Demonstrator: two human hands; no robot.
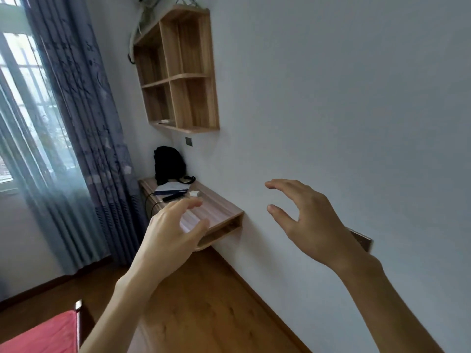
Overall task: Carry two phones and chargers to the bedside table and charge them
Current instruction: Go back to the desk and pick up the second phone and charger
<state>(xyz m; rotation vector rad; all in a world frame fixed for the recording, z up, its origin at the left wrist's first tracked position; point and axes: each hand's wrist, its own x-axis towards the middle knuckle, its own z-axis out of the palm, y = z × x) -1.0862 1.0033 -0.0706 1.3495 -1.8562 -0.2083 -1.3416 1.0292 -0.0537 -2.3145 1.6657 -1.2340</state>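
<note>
**Both hands empty, the shelf's clutter ahead of the left one**

While both arms are stretched out towards the white wall, neither hand holds anything: the left hand (175, 225) is spread with curled fingers, and the right hand (303, 220) is wide open, thumb apart from the fingers. What the reach turns on lies beyond the left hand, on the wall-mounted wood-grain shelf (219, 212). There a slim black bar-shaped object (172, 197) (possibly a phone, too small to be sure) lies with its long axis slanting from the shelf's front edge towards the wall, just beside a small white block (194, 193) that may be a charger plug. Both sit up and forward of the left fingertips, near a black backpack (168, 165). The left hand is clearly nearer; the right hovers before bare wall, well apart from them.
</note>
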